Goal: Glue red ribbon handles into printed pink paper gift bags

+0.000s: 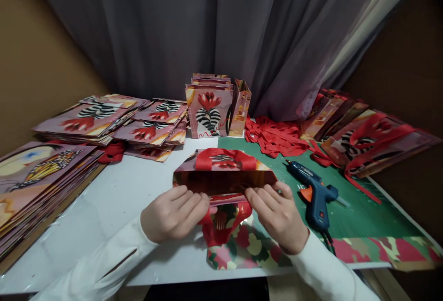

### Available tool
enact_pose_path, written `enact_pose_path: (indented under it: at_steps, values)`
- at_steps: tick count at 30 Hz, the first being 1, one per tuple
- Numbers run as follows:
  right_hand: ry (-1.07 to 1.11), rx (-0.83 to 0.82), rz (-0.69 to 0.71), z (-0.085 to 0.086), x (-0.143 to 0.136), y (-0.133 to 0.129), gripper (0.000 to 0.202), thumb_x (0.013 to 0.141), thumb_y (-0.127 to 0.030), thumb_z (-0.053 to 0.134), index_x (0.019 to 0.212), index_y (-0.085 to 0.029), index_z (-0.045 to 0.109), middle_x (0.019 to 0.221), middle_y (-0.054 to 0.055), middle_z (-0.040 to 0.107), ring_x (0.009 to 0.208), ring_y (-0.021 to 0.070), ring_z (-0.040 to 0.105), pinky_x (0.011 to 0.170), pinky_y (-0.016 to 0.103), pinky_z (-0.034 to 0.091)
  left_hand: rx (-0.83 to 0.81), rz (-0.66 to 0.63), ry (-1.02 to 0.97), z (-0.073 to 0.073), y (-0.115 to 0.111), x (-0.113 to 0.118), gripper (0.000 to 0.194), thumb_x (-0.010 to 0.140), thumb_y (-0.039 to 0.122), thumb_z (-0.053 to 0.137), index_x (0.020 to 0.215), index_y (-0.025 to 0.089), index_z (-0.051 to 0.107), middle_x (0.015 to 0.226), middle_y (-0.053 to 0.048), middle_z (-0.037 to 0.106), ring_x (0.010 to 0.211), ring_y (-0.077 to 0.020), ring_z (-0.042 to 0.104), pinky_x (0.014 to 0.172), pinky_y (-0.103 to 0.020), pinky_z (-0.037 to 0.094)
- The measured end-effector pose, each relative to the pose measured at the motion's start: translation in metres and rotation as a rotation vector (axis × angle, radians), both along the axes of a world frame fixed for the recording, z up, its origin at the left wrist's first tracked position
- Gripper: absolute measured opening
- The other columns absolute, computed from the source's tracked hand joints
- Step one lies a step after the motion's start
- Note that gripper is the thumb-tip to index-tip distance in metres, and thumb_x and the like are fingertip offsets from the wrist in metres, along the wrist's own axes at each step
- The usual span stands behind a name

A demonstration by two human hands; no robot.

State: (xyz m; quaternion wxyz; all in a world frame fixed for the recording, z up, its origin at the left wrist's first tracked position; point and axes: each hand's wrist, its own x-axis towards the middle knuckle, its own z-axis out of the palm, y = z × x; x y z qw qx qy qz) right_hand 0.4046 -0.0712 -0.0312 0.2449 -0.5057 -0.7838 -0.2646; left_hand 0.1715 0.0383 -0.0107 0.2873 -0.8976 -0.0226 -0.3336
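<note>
A paper bag (224, 176) with red ribbon handles lies near the table's front, its mouth spread open toward me. My left hand (176, 213) grips the near edge of the mouth at its left, fingers curled over the rim. At the right of that same edge, my right hand (275, 213) is closed on the bag with its fingers bent. One red ribbon loop (226, 159) rests over the far panel; another (221, 236) hangs on the near side, between the hands. Both thumbs are mostly hidden.
Flat bag stacks (86, 119) fill the left side. Upright bags (211, 112) stand at the back, beside a red ribbon heap (273, 135). A blue glue gun (316, 195) lies on the green mat (360, 213). More ribboned bags (374, 139) lean at the right.
</note>
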Motion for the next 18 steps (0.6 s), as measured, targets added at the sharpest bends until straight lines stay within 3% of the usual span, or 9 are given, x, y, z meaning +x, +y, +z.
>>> enact_pose_path:
  at_steps: [2,4,8,10,13,16,18]
  values:
    - [0.016,-0.03,-0.014,0.001,0.0,0.001,0.029,0.095,-0.005,0.038,0.105,-0.012,0.064,0.083,0.004,0.07,0.072,0.0145,0.057,0.084,0.033,0.035,-0.019,0.019,0.017,0.004,0.001,0.002,0.021,0.09,0.005,0.045,0.084,0.016,0.062,0.063,-0.001,0.066,0.056,-0.0129,0.058,0.057,-0.03,0.043]
    - [0.024,-0.064,-0.041,0.001,-0.003,0.001,0.031,0.095,-0.008,0.04,0.116,-0.013,0.062,0.103,0.008,0.072,0.09,0.017,0.06,0.093,0.035,0.034,-0.041,0.059,0.025,0.007,0.001,0.004,0.022,0.09,0.005,0.044,0.084,0.015,0.062,0.064,-0.001,0.065,0.055,-0.0132,0.055,0.056,-0.031,0.041]
    - [-0.036,-0.136,0.008,0.004,-0.016,-0.007,0.043,0.094,-0.013,0.043,0.136,-0.016,0.05,0.139,0.009,0.056,0.127,0.0217,0.046,0.108,0.04,0.023,-0.11,0.23,0.075,0.0,-0.004,0.015,0.021,0.09,0.008,0.044,0.084,0.016,0.062,0.063,0.0,0.06,0.056,-0.015,0.053,0.056,-0.032,0.039]
    - [-0.017,-0.233,0.111,0.008,-0.019,-0.013,0.04,0.091,-0.016,0.045,0.13,-0.017,0.055,0.139,0.007,0.056,0.127,0.0225,0.045,0.11,0.041,0.021,-0.15,0.32,0.123,-0.012,-0.008,0.023,0.018,0.088,0.008,0.046,0.087,0.015,0.063,0.065,-0.001,0.06,0.058,-0.0169,0.056,0.059,-0.033,0.041]
    - [0.228,-0.324,0.21,0.016,-0.013,-0.015,0.032,0.084,-0.016,0.046,0.11,-0.022,0.063,0.121,0.004,0.066,0.111,0.0227,0.055,0.104,0.045,0.028,-0.286,0.442,0.245,-0.04,-0.017,0.036,0.02,0.083,0.004,0.052,0.096,0.012,0.064,0.078,-0.007,0.067,0.068,-0.0212,0.063,0.065,-0.035,0.046]
    - [0.507,-0.368,0.141,0.013,0.0,0.001,0.035,0.08,-0.01,0.041,0.106,-0.022,0.062,0.108,0.004,0.066,0.099,0.0201,0.059,0.092,0.04,0.039,-0.524,0.521,0.39,-0.062,-0.033,0.037,0.026,0.081,0.004,0.055,0.103,0.015,0.065,0.096,-0.01,0.071,0.084,-0.023,0.068,0.075,-0.036,0.051]
    - [0.586,-0.417,0.017,0.002,0.007,0.019,0.032,0.086,-0.014,0.041,0.111,-0.022,0.061,0.107,0.006,0.065,0.098,0.0203,0.06,0.086,0.036,0.044,-0.656,0.413,0.441,-0.061,-0.044,0.028,0.033,0.082,0.011,0.059,0.113,0.018,0.064,0.11,-0.01,0.071,0.097,-0.0216,0.067,0.083,-0.033,0.051]
